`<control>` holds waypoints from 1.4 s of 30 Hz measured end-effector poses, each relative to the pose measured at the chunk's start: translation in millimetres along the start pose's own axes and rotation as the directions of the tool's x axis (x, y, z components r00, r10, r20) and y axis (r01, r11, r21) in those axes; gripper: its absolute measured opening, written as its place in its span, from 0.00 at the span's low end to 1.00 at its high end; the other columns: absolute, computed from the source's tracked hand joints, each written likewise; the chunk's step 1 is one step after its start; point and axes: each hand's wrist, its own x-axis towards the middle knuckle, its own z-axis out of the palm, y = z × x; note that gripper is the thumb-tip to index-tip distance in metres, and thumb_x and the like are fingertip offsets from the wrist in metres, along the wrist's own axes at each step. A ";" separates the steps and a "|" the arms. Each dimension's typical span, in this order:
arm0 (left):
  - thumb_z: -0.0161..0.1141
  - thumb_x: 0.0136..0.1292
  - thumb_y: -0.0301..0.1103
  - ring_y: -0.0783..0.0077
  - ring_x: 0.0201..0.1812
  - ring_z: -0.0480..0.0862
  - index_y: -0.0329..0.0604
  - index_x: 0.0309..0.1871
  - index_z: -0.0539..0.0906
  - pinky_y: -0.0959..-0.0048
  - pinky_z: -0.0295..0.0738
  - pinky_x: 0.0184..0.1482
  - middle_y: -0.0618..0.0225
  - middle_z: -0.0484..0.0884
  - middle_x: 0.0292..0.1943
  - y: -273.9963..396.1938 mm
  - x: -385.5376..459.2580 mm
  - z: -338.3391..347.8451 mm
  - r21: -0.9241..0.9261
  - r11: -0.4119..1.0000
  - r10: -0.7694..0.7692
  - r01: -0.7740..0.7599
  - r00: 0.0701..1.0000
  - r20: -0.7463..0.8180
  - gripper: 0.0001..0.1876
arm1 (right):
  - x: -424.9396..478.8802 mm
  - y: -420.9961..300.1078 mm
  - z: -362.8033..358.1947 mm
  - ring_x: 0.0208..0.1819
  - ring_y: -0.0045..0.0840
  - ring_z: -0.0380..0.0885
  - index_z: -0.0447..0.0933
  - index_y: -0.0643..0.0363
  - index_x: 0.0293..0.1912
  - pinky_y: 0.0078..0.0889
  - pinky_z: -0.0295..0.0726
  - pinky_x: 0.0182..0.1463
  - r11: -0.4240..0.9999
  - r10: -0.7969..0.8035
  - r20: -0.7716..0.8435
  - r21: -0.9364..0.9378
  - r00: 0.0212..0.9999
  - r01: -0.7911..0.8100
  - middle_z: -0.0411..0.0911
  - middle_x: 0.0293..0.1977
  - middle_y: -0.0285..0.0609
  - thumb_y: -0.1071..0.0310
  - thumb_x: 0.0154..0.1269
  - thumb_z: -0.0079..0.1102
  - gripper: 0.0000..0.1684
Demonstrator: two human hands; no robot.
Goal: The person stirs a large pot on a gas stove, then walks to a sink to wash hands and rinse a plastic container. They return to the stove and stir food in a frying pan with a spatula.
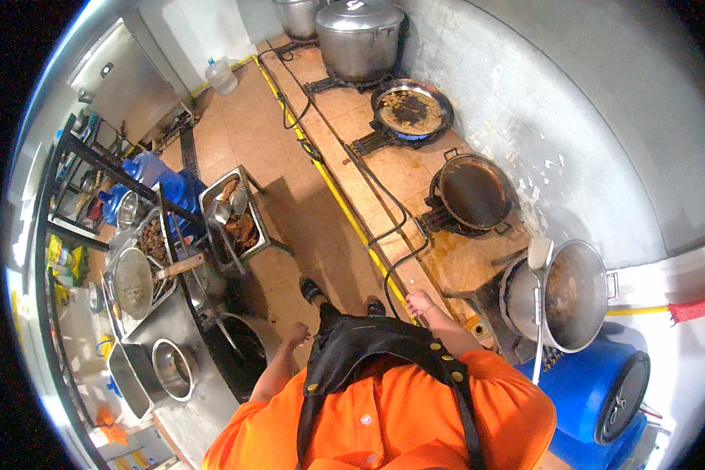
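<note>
Low at my left side hangs my left hand, loosely curled with no object visible in it; its fingers are too small to read clearly. My right hand is held forward near the yellow pipe, fingers slightly bent and apart, holding nothing. To its right a large metal pot tilts on its side, with a long-handled spatula in front. Beyond are a wok of dark liquid and a pan of frying food over a blue flame.
A lidded pot stands farther along the wall. Left are a steel tray with cooked meat and ladles, a strainer with a wooden handle, a steel bowl and a black rack. Hoses cross the raised ledge; blue barrels lie right.
</note>
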 end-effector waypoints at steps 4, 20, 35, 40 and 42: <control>0.52 0.62 0.42 0.63 0.31 0.81 0.43 0.46 0.75 0.58 0.76 0.28 0.61 0.81 0.35 12.2 -3.0 9.4 0.119 0.993 0.022 -0.016 0.999 -0.046 0.15 | 10.8 20.7 -6.7 0.14 0.29 0.70 0.69 0.59 0.37 0.32 0.69 0.13 0.998 0.069 0.034 -0.018 0.997 -0.068 0.73 0.24 0.45 0.66 0.60 0.48 0.08; 0.51 0.63 0.33 0.59 0.50 0.78 0.45 0.53 0.76 0.58 0.82 0.42 0.62 0.75 0.52 17.5 -14.3 29.0 0.372 0.927 -0.029 -0.047 0.980 0.196 0.16 | -2.8 39.4 -0.4 0.14 0.27 0.71 0.69 0.60 0.39 0.30 0.71 0.13 0.993 0.043 0.008 -0.106 0.999 -0.042 0.73 0.23 0.45 0.66 0.62 0.45 0.10; 0.68 0.41 0.29 0.57 0.44 0.79 0.43 0.47 0.80 0.64 0.79 0.40 0.58 0.79 0.40 -12.5 -5.8 26.2 0.548 0.792 0.230 -0.270 0.963 0.142 0.24 | -43.9 3.4 19.6 0.11 0.25 0.69 0.71 0.63 0.31 0.28 0.62 0.09 0.984 0.097 0.016 -0.148 0.995 -0.094 0.72 0.17 0.44 0.64 0.59 0.45 0.12; 0.68 0.43 0.32 0.61 0.36 0.82 0.42 0.46 0.80 0.68 0.79 0.36 0.59 0.80 0.36 -47.1 -1.3 12.9 0.680 0.581 0.424 -0.446 0.880 0.215 0.22 | -45.5 -7.4 32.7 0.12 0.24 0.69 0.70 0.63 0.33 0.26 0.64 0.10 0.991 0.019 0.032 -0.132 0.999 -0.014 0.73 0.19 0.43 0.65 0.59 0.46 0.10; 0.64 0.49 0.34 0.62 0.32 0.82 0.41 0.46 0.79 0.68 0.78 0.32 0.58 0.80 0.35 -39.3 4.4 11.3 0.690 0.521 0.452 -0.502 0.848 0.276 0.19 | -23.8 5.9 24.8 0.13 0.24 0.70 0.70 0.62 0.35 0.27 0.67 0.12 0.995 -0.048 0.031 -0.083 0.998 0.051 0.73 0.21 0.44 0.66 0.59 0.46 0.09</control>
